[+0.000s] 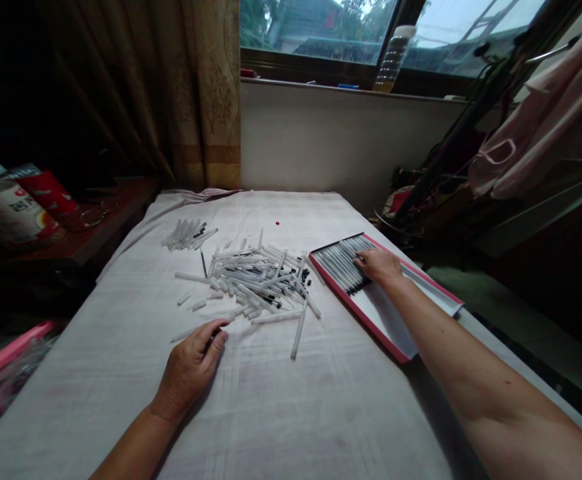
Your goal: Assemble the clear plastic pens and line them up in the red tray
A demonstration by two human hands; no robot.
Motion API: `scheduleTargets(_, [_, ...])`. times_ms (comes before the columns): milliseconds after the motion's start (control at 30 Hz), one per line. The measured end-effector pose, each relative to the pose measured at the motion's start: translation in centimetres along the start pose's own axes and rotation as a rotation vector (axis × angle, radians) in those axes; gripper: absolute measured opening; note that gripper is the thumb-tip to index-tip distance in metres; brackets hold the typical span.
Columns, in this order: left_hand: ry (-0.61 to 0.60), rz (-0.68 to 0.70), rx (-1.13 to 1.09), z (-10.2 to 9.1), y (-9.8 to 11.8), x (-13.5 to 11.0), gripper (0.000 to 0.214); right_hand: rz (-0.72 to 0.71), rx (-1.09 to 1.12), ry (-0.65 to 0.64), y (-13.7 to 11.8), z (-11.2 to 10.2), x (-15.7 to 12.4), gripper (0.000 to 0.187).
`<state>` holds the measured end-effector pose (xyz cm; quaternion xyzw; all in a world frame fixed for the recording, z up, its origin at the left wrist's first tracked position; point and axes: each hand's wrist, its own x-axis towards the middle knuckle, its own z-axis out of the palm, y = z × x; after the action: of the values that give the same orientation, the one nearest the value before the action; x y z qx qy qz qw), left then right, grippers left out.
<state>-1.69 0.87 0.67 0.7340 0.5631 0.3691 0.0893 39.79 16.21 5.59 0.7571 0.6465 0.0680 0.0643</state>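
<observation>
My left hand (193,363) rests palm down on the white cloth (271,413), fingers loosely curled, fingertips touching the tip of a loose pen barrel near the pile. A heap of clear plastic pens (258,280) lies in the middle of the cloth. My right hand (378,265) reaches into a shallow red-rimmed box (388,330), fingers bent over the row of pens (343,263) laid side by side in it. Whether that hand grips a pen is hidden.
A smaller bunch of pens (188,235) lies at the far left of the cloth. Jars and a red packet (45,193) sit on a wooden side table to the left. A bottle (393,59) stands on the window sill. Clothes hang at right.
</observation>
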Motion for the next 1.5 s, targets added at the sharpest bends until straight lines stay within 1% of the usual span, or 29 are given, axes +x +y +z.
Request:
scheduleTargets(267, [-0.013,-0.015,-0.008,0.0,-0.1,0.0,0.033,-0.058,-0.023,0.009,-0.7,-0.5,-0.4,0.037])
scheduleTargets(500, [-0.015,-0.062,-0.056,0.0,-0.1,0.0,0.034,-0.024,-0.031,0.02,-0.9,0.0,-0.5,0.038])
scheduleTargets(567, [-0.013,-0.067,-0.067,-0.1,-0.2,0.0,0.033,0.0,-0.015,0.044,-1.1,-0.2,-0.6,0.038])
scheduleTargets(633, [-0.017,-0.076,-0.077,-0.1,-0.2,0.1,0.032,0.017,0.016,0.098,-1.6,-0.7,-0.9,0.04])
scheduleTargets(700, [-0.027,-0.089,-0.09,-0.1,-0.1,0.2,0.032,0.007,0.072,0.177,-2.6,-1.7,-1.9,0.04])
scheduleTargets(767, [-0.035,-0.103,-0.103,-0.2,-0.1,0.2,0.032,-0.05,0.158,0.226,-4.2,-2.7,-3.6,0.038])
scheduleTargets(800, [-0.037,-0.11,-0.105,-0.2,-0.1,0.2,0.032,-0.096,0.207,0.212,-5.1,-3.1,-4.6,0.037])
scheduleTargets(833, [-0.038,-0.115,-0.105,-0.2,-0.1,0.2,0.033,-0.14,0.258,0.169,-6.1,-3.4,-5.7,0.036])
scheduleTargets(900, [-0.042,-0.121,-0.1,-0.2,-0.1,0.2,0.033,-0.203,0.317,0.032,-7.9,-3.6,-8.0,0.033])
scheduleTargets(967, [-0.047,-0.12,-0.095,-0.1,-0.2,0.2,0.033,-0.249,0.324,-0.069,-9.1,-3.2,-9.9,0.031])
scheduleTargets(1000, [-0.049,-0.118,-0.093,-0.1,-0.2,0.2,0.033,-0.257,0.318,-0.094,-9.5,-2.8,-10.7,0.029])
scheduleTargets(1067, [-0.052,-0.102,-0.083,-0.1,-0.3,0.2,0.032,-0.248,0.312,-0.098,-9.7,-2.0,-11.6,0.025])
scheduleTargets(1133, [-0.054,-0.072,-0.065,0.0,-0.3,0.1,0.031,-0.2,0.33,-0.071,-9.5,-1.2,-12.1,0.023])
scheduleTargets(1200, [-0.043,-0.012,-0.042,0.0,-0.2,-0.1,0.03,-0.146,0.396,-0.02,-9.3,-0.8,-12.3,0.024])
scheduleTargets(1267, [-0.007,0.101,-0.012,-0.1,0.1,-0.2,0.028,-0.169,0.529,0.069,-9.4,-0.6,-12.8,0.024])
scheduleTargets(1300, [0.024,0.176,0.01,-0.1,0.3,-0.3,0.026,-0.226,0.616,0.123,-9.7,-0.6,-13.1,0.023])
scheduleTargets(1400, [0.125,0.392,0.117,-0.3,1.1,-0.4,0.025,-0.501,0.883,0.251,-11.9,-0.7,-14.7,0.02])
scheduleTargets(1467, [0.142,0.481,0.195,-0.3,1.6,-0.5,0.03,-0.663,1.012,0.267,-13.8,-0.7,-16.0,0.019])
scheduleTargets(1500, [0.125,0.509,0.219,-0.2,1.8,-0.5,0.03,-0.727,1.06,0.257,-14.7,-0.6,-16.6,0.019])
